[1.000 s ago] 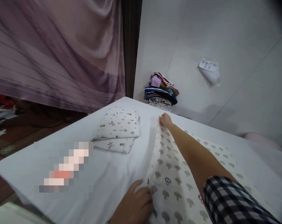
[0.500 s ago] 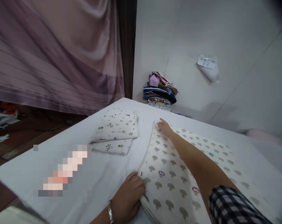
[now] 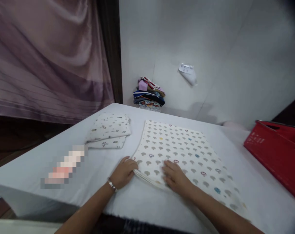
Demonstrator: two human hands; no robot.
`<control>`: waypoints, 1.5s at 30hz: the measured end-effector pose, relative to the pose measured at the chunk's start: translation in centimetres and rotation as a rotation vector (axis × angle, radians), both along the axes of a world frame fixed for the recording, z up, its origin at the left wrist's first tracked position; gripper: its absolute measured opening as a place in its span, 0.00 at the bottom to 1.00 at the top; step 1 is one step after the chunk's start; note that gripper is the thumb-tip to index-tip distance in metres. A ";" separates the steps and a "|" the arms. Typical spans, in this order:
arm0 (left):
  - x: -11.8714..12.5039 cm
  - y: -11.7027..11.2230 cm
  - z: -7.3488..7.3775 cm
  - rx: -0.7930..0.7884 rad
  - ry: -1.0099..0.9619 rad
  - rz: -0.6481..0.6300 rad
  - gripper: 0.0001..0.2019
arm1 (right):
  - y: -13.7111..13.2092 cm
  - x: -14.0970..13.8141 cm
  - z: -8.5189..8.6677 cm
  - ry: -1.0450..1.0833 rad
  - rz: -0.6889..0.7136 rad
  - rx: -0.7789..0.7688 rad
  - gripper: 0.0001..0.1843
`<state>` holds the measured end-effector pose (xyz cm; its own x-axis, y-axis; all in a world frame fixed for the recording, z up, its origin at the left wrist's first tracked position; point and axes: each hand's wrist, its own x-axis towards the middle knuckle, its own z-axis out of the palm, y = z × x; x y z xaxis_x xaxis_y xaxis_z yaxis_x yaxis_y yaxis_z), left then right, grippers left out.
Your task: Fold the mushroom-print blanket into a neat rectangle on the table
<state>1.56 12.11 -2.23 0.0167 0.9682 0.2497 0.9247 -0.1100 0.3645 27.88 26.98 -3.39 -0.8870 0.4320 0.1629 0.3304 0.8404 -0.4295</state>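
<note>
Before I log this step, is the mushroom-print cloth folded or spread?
The mushroom-print cloth is folded, lying flat: stacked layers show along its near edge, beside the left hand.

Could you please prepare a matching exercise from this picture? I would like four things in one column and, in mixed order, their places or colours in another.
1. Left hand
2. Right hand
3. Container
4. Curtain

A. Red, at the far right
B. Purplish pink, hanging
C. Fingers spread on the mushroom cloth
D. At that cloth's near left corner, bracelet on the wrist

Pairs: 1-D, 2-C, 3-A, 4-B
</note>
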 end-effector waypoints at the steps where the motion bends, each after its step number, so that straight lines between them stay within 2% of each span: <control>1: -0.2 0.0 -0.1 -0.004 0.013 0.011 0.14 | -0.8 1.3 0.0 -0.033 -0.024 0.004 0.23; 7: -1.0 0.0 -0.6 0.003 0.045 0.070 0.12 | -3.9 7.4 0.3 -0.072 -0.144 0.027 0.24; 10: -1.5 0.0 -0.5 0.030 0.041 0.068 0.12 | -4.1 10.9 0.3 -0.078 -0.157 0.027 0.23; 12: -1.8 -0.2 -0.4 0.052 0.038 0.067 0.12 | -3.7 13.9 0.1 -0.053 -0.230 0.036 0.22; 18: -2.7 -0.6 -0.6 0.053 0.066 0.051 0.15 | -1.0 22.9 -1.1 0.237 -0.627 0.110 0.18; 21: -2.6 -0.4 -0.7 0.040 0.051 0.084 0.17 | 0.0 25.5 -1.5 0.313 -0.880 -0.005 0.20; 24: -2.1 -0.4 -0.4 0.039 0.020 0.135 0.21 | 0.6 26.4 -1.8 0.331 -1.036 -0.216 0.22; 26: -1.7 -0.6 -0.1 0.030 -0.007 0.187 0.24 | 0.6 26.4 -1.8 0.346 -1.047 -0.334 0.23; 28: -1.4 -0.8 0.1 0.023 -0.041 0.237 0.26 | 0.3 26.2 -1.6 0.338 -1.004 -0.375 0.25; 31: -1.3 -1.0 0.2 -0.006 -0.096 0.284 0.26 | -0.6 25.6 -0.9 0.238 -0.902 -0.297 0.29; 35: -1.3 -0.5 0.9 -0.134 -0.144 0.415 0.24 | -1.3 24.4 -0.4 0.083 -0.829 -0.123 0.34; 40: -1.1 0.4 1.8 -0.174 -0.111 0.458 0.27 | -0.7 24.0 -1.1 0.194 -0.913 -0.087 0.25; 45: -1.0 0.4 2.1 -0.171 -0.078 0.429 0.20 | -0.2 24.4 -1.4 0.215 -0.913 -0.021 0.23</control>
